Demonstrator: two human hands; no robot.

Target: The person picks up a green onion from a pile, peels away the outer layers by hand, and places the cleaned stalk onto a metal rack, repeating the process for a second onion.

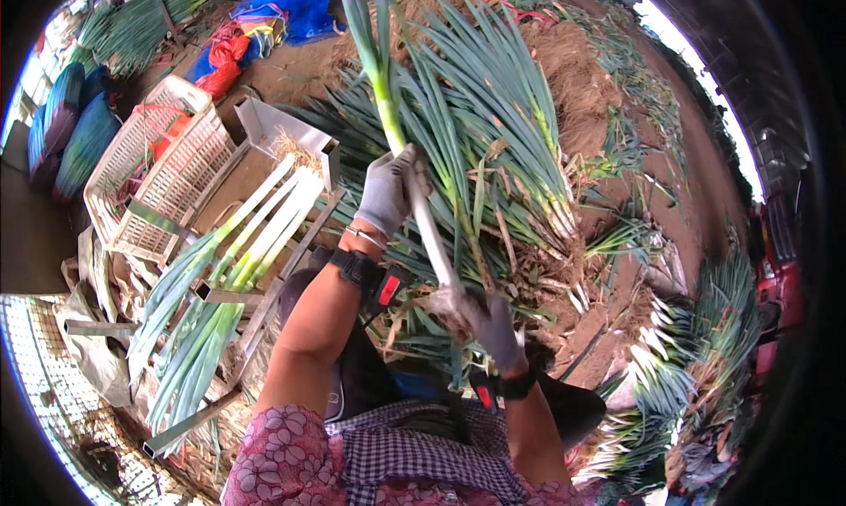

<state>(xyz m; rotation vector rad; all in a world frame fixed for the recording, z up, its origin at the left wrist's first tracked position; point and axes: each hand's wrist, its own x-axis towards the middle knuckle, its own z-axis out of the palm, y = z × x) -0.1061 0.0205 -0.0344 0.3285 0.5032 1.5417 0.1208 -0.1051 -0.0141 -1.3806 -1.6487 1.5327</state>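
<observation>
My left hand [388, 191], in a pale grey glove, is wrapped round the stalk of a long green onion [427, 233]. The stalk slants across the middle of the view, green leaves at the top and white root end low. At that root end, my right hand [496, 331], also gloved, has its fingers closed on the roots; they look slightly blurred. Beside my left forearm, several trimmed green onions [282, 211] lie on a metal frame [291, 281], roots toward its raised end plate. A large pile of untrimmed green onions [493, 92] spreads just beyond my hands.
A cream plastic crate [167, 153] stands left of the frame. Blue netting [286, 8] and a red bag [225, 65] lie at the far left. More green onions [661, 356] lie on the ground at right. Loose leaves and soil [634, 197] cover the ground.
</observation>
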